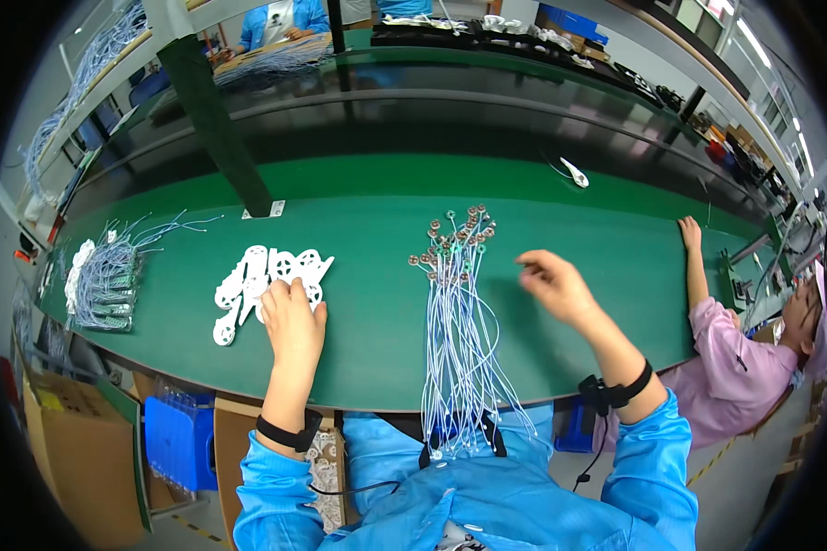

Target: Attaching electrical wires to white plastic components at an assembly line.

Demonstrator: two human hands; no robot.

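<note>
A small pile of white plastic parts with round, spoked ends lies on the green table left of centre. My left hand rests over its near right edge, fingers stretched out and touching the parts. In the middle lies a bundle of thin pale-blue wires, its loose ends hanging over the table's front edge. Small round brown and green discs tip the far ends. My right hand hovers right of these discs, fingers loosely bent and apart, with nothing visible in them.
At the left lies a stack of wired white parts. A single white part with a wire sits farther back. A dark green post rises from the table. A co-worker in pink sits at the right, one arm on the table.
</note>
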